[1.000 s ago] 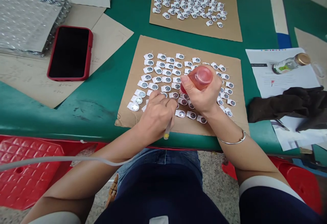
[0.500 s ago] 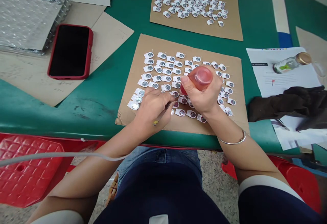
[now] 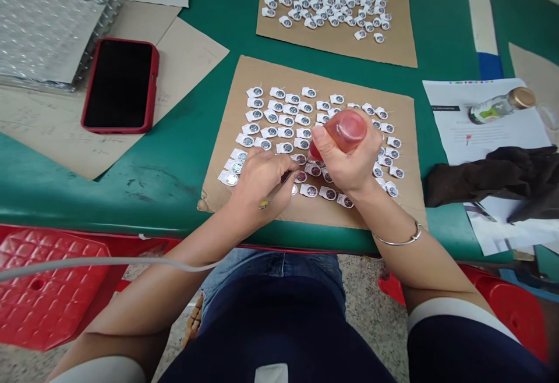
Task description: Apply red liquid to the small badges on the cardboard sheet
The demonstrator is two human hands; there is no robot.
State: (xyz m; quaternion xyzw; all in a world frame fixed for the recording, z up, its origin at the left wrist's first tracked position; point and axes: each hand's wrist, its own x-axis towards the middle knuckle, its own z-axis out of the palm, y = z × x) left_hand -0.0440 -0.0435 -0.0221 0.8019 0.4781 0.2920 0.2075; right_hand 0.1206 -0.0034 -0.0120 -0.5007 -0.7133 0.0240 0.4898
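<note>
Leftmost, a black phone in a red case lies face up. Next, I see my left hand closed around a slim yellow-ended tool, its far tip hard to make out. Small white tabs with round silvery faces lie on a brown cardboard sheet, presumably spaced for reach. My right hand wraps a translucent red bottle, probably tilted to aim its mouth, which I can't see.

The bottle is shiny, see-through plastic. The board is rough, dull brown cardboard. The surface looks smooth.
</note>
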